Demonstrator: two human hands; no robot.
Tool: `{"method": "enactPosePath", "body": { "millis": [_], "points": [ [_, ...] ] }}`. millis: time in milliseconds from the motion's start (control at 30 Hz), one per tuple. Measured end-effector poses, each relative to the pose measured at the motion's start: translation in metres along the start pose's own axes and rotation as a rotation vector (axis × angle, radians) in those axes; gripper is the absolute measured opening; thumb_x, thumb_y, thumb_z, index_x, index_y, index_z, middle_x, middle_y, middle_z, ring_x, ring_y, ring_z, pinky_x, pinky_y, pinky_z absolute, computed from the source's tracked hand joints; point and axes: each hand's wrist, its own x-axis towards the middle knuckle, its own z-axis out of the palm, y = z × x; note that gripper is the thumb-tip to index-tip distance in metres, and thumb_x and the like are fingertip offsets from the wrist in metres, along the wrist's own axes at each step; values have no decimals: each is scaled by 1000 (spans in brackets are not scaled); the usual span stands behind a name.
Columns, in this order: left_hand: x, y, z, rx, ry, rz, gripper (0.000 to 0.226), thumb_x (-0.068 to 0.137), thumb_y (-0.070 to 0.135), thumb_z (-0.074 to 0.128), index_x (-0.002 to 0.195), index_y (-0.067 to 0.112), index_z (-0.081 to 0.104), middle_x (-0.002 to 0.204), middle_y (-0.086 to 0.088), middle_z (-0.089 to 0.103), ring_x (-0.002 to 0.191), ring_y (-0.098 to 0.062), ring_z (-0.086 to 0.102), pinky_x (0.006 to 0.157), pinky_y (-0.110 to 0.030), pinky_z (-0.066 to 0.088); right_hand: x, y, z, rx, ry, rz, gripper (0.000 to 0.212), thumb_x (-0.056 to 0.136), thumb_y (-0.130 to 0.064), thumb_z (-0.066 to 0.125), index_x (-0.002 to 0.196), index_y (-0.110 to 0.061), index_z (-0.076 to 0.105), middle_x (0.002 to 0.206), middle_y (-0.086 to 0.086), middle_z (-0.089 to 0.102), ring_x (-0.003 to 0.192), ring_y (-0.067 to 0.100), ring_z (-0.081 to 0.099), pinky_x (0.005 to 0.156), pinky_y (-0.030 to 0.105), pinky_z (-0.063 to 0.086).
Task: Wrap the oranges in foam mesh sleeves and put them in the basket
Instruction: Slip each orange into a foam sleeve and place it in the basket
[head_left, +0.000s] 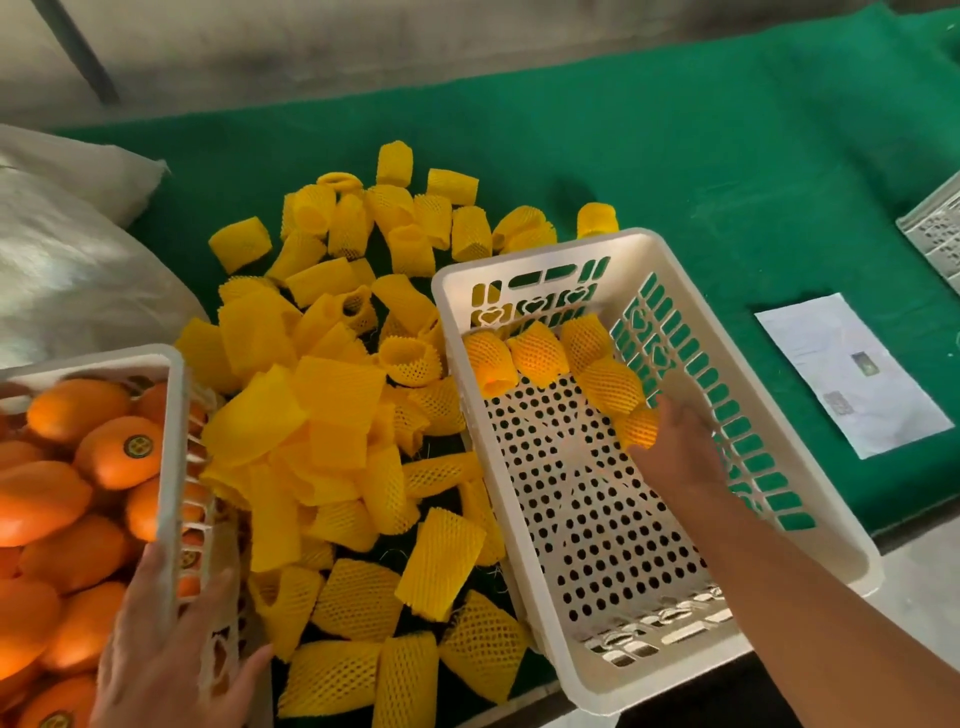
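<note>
Yellow foam sleeves (332, 415) heaped on green-covered desk (727, 156), between two white baskets.
Head view: right hand (675, 441) inside right basket (810, 519), fingers curled round a wrapped orange (638, 427) beside four more wrapped ones (540, 353) at the far end. Left hand (166, 660) spread flat on rim of left basket (171, 467), which holds bare oranges (67, 493). Paper sheet (847, 374) at right.

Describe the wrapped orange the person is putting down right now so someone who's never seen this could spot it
Find the white perforated basket on the right of the green cloth. Wrapped oranges cluster at its far end, running down the right wall. The one meant is the nearest of them, the wrapped orange gripped by the right hand; it is the only one a hand touches.
</note>
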Motion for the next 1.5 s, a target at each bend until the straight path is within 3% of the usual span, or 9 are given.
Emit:
{"method": "enactPosePath", "body": {
  "millis": [100,233,400,533,633,867,1067,1233,1500],
  "points": [
    [-2,-3,0,2,-16,-30,106,76,98,28,125,15,73,172,-9,15,142,-46,32,94,-77,42,-14,-6,-21,0,81,-56,70,86,-28,79,144,-15,43,145,12,52,126,36,56,93,53,54],
    [-4,3,-8,-36,-81,-39,91,67,80,50,126,14,73,170,-16,16,144,-47,31,100,-76,38,-50,-34,-44,65,123,-116,56,89,-30,77,137,-16,53,132,13,62,110,36,62,80,43,51],
    [-14,1,-10,-102,-86,-43,74,76,51,85,141,24,62,173,3,-10,157,-25,5,116,-58,26,-119,-99,-51,243,93,-265,53,96,-39,70,144,-26,53,142,-1,60,127,21,58,100,40,48],
    [-20,4,-17,-208,-78,-97,73,86,59,70,151,37,46,170,16,-20,158,-21,-3,118,-43,16,-183,-166,-46,410,115,-459,46,96,-45,65,139,-32,55,128,-23,51,118,-7,44,99,23,38],
    [-22,4,-22,-302,-105,-135,74,93,69,49,159,47,21,167,24,-22,158,-12,-13,119,-37,7,-220,-204,-33,370,65,-623,44,94,-39,72,135,-29,59,127,-19,57,115,-6,49,96,9,36],
    [-14,-44,-48,-324,66,-211,39,109,45,38,144,34,50,150,13,45,143,-9,37,117,-32,35,-252,-219,7,282,-88,-725,34,92,-33,78,123,-28,66,112,-25,53,100,-4,53,78,0,33],
    [-15,-57,-64,117,2,1,33,92,21,68,125,21,67,137,-3,57,128,-26,52,97,-44,51,-254,-209,10,278,-131,-698,34,95,-32,74,128,-29,66,121,-17,63,107,-4,51,91,11,39],
    [1,-76,-77,261,49,-243,62,82,30,78,139,20,55,145,-10,48,131,-34,41,92,-52,48,-251,-206,10,258,-164,-672,35,97,-33,71,132,-30,64,122,-17,61,109,-1,56,87,7,37],
    [7,-105,-72,58,55,-311,76,82,43,82,147,20,50,137,-10,57,128,-34,51,95,-49,55,-243,-203,54,38,-328,-657,32,105,-37,56,135,-30,61,153,-4,44,141,16,44,106,23,42]
  ]
}}
